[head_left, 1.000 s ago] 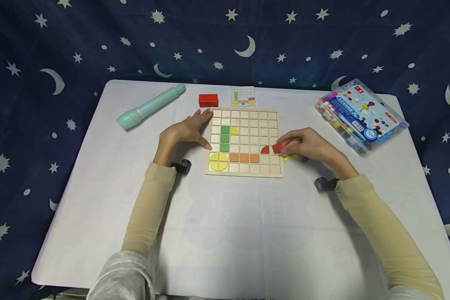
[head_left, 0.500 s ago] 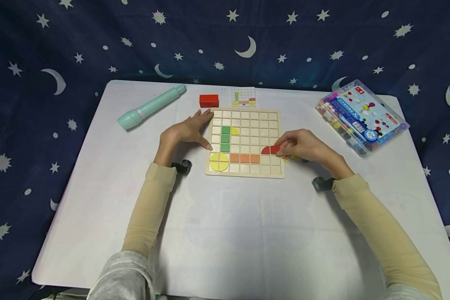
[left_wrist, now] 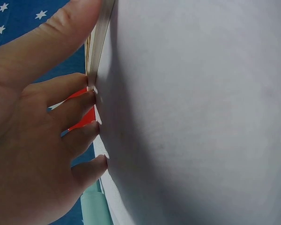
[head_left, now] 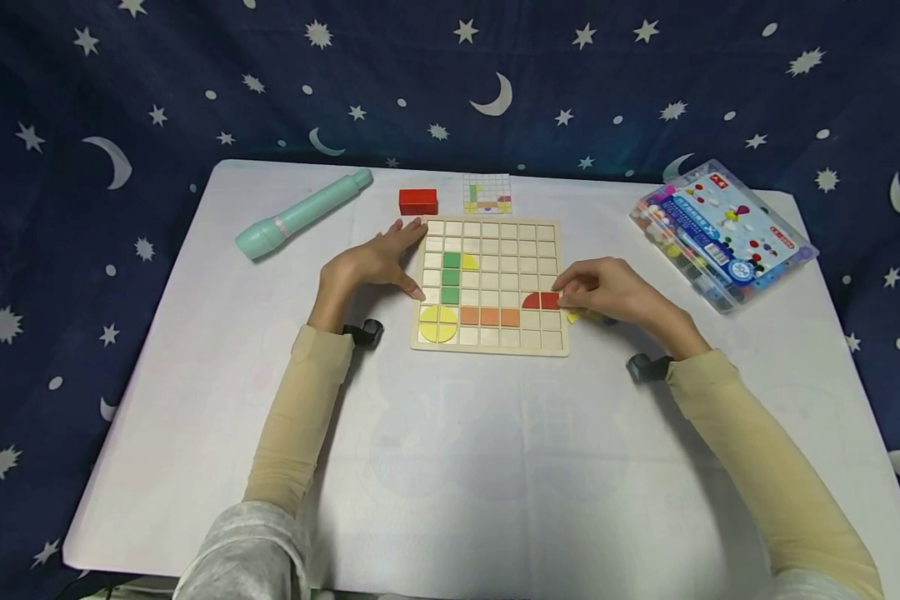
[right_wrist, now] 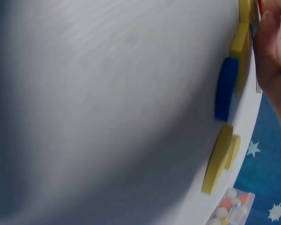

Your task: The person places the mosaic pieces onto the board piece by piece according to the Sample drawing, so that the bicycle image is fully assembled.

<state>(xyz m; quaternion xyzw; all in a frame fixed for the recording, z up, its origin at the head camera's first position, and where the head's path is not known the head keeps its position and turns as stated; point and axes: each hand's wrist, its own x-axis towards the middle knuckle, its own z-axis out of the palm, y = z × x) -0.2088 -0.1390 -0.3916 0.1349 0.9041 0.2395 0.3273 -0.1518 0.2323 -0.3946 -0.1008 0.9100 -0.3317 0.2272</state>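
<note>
A wooden grid board lies mid-table. My left hand rests against its left edge, thumb and fingers spread. At the right edge, the fingertips of my right hand touch a red square tile, flat in a cell beside a red quarter-round tile. The grid also bears green squares, a yellow quarter-round, orange squares and a yellow circle of quarter tiles. Below my right hand, the right wrist view shows a blue tile and several yellow tiles.
Behind the board lie a pattern card and a red block. A mint-green tube-shaped thing is at the back left. At the back right lies a clear plastic case of colourful beads. A starry dark-blue cloth hangs behind the table.
The red square tile went from between my right fingertips, at the board's edge, into the cell beside the red quarter-round; those fingertips have drawn slightly back right. My left hand stays put.
</note>
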